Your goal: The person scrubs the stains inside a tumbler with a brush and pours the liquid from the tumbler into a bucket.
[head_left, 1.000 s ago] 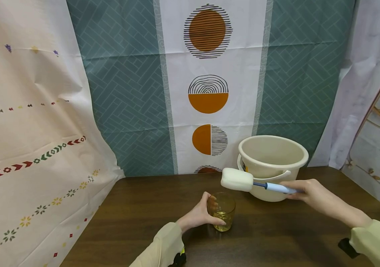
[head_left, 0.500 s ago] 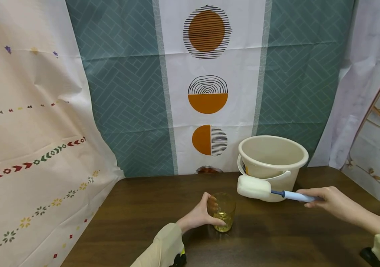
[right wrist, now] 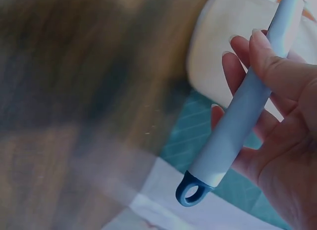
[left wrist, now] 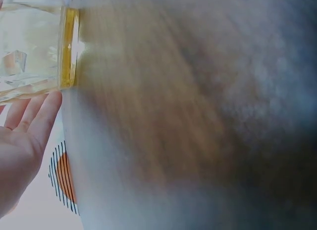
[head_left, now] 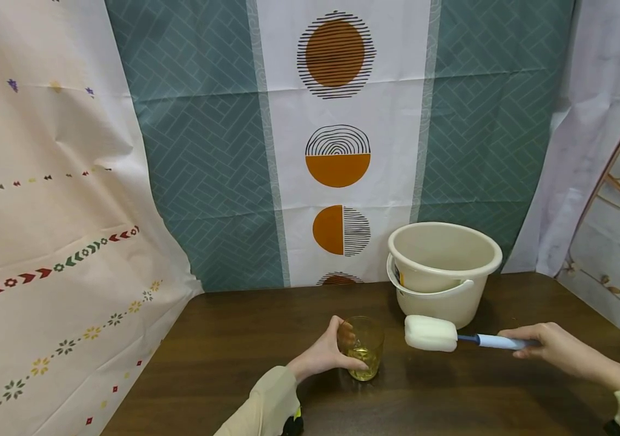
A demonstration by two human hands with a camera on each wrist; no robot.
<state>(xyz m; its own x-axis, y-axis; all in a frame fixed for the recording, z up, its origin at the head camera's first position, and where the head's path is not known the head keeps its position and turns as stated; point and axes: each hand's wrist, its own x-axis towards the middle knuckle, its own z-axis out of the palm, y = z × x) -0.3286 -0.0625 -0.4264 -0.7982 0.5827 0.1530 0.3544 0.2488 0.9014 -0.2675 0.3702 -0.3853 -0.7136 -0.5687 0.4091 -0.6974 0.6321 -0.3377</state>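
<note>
In the head view my left hand [head_left: 322, 354] holds an amber drinking glass [head_left: 371, 342] upright on the table, fingers and thumb around its side. A little yellowish liquid shows in the bottom. The left wrist view catches the base of that glass [left wrist: 70, 47] with the fingers along its side. To the right, my right hand [head_left: 557, 350] grips a sponge bottle brush [head_left: 431, 333] by its light blue handle [right wrist: 233, 123]. Its white sponge head points left towards the glass, apart from it. The handle's dark blue hanging loop sticks out free in the right wrist view.
A cream bucket [head_left: 465, 303] with its carrying handle lowered stands behind the brush, at the back right of the dark wooden table [head_left: 223, 363]. Patterned cloths [head_left: 206, 151] hang behind the table and on both sides.
My right hand has moved the brush to the right and down, from in front of the bucket to low over the table. The left hand and the glass stay in place.
</note>
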